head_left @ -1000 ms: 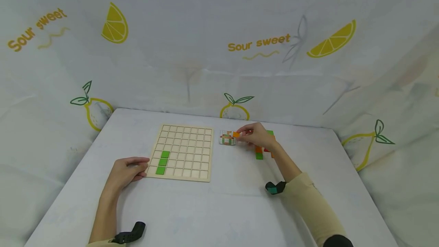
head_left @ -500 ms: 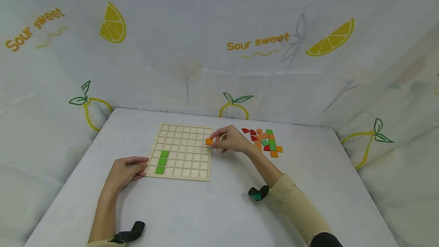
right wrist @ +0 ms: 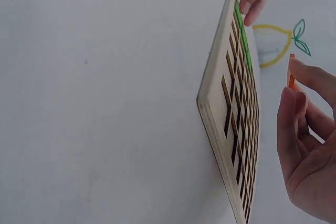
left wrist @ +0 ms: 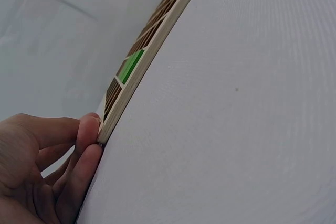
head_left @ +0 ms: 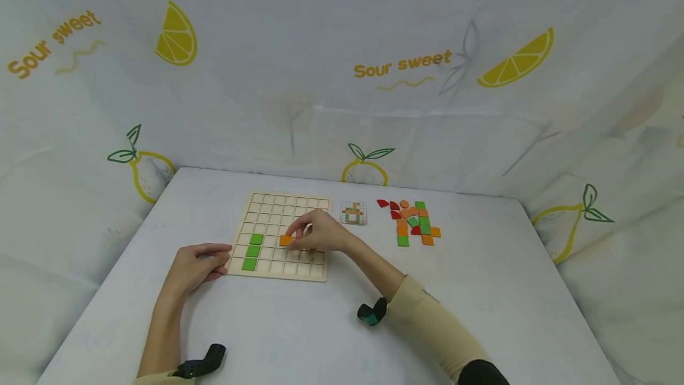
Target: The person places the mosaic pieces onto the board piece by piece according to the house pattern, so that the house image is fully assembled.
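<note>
My right hand (head_left: 320, 230) pinches an orange square tile (head_left: 285, 240) between thumb and fingertips over the wooden grid board (head_left: 299, 279). In the right wrist view the orange tile (right wrist: 292, 72) appears edge-on, raised above the board (right wrist: 215, 66). Three green square tiles (head_left: 253, 251) form a column in the board's left part. At the board's near left corner, my left hand (head_left: 193, 267) holds the edge. The left wrist view has the thumb and fingers of that hand (left wrist: 58, 156) on either side of the board's corner (left wrist: 113, 121).
Right of the board lies a small pattern card (head_left: 354, 212). Farther right, loose red, orange and green tiles (head_left: 424, 221) lie in a cluster on the white table (head_left: 299, 337). A white printed cloth (head_left: 278, 64) hangs behind the table.
My right hand has carried the orange tile leftward from beside the card to above the middle of the board, uncovering the card and loose tiles. My left hand has stayed at the corner.
</note>
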`<state>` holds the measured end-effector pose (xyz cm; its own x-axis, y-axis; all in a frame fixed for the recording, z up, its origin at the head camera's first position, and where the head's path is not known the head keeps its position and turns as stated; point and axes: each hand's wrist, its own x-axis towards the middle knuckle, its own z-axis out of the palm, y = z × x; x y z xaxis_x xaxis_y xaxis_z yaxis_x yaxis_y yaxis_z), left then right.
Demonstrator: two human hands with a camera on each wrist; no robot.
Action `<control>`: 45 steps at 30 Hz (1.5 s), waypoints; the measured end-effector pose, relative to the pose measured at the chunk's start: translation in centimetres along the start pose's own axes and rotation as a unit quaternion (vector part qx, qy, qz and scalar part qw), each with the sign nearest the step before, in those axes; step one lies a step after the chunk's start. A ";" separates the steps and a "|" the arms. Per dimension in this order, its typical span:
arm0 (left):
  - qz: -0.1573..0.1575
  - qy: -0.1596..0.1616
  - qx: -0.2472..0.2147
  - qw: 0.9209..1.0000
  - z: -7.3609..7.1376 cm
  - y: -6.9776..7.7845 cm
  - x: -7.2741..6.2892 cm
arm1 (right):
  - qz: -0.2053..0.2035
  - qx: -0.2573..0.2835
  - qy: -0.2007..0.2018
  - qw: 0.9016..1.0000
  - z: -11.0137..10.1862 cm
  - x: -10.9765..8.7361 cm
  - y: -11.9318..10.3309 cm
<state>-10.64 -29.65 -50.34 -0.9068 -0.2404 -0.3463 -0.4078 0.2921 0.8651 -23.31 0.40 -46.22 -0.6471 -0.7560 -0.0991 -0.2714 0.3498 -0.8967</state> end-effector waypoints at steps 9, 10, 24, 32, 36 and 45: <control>0.002 0.003 0.010 1.000 0.1 0.0 -0.1 | -0.020 -0.038 -0.043 0.998 3.7 1.4 -0.4; 0.002 0.004 0.010 1.000 0.1 0.0 -0.1 | -0.018 -0.040 -0.047 0.998 4.0 1.5 -0.4; 0.012 0.000 0.011 1.000 0.1 0.0 -0.1 | 0.031 -0.132 -0.018 0.991 6.0 1.7 -1.0; 0.010 0.001 0.016 1.000 0.0 -0.1 0.0 | 0.025 -0.130 -0.025 0.991 5.9 1.5 -0.9; 0.008 0.002 0.016 1.000 0.1 -0.2 0.0 | 0.025 -0.109 -0.029 0.993 5.8 1.5 -0.8; 0.008 0.003 0.010 1.000 0.1 0.0 -0.1 | 0.027 -0.094 -0.020 0.995 5.8 1.6 -0.7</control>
<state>-10.57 -29.53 -50.38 -0.9127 -0.2405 -0.3303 -0.3951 0.3136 0.8635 -20.03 -4.32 -48.24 -0.6361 -0.7536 -0.1659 -0.3679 0.4852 -0.7933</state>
